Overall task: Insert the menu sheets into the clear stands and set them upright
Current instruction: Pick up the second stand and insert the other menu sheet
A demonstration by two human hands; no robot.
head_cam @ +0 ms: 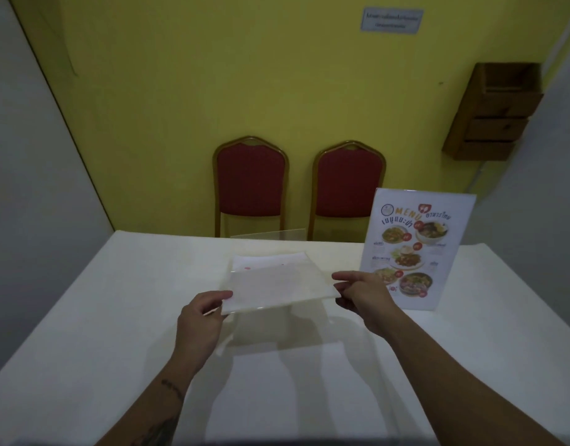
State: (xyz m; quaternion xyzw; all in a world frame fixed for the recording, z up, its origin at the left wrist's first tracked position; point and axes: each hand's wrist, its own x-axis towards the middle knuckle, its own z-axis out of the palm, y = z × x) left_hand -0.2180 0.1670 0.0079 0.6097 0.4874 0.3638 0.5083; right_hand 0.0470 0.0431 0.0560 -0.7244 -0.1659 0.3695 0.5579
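Observation:
A clear stand [279, 286] is held tilted nearly flat above the white table [116, 317], with a pale menu sheet inside or under it, its print faint. My left hand [201, 320] pinches the stand's near left corner. My right hand [362, 299] grips its right edge. A filled stand [417, 249] with a colourful menu stands upright at the right of the table. Another empty clear stand [267, 235] sits at the table's far edge, barely visible.
Two red chairs [251, 185] [348, 188] stand against the yellow wall behind the table. A brown wooden holder [496, 114] hangs on the wall at the right. A small sign [391, 20] is fixed high on the wall.

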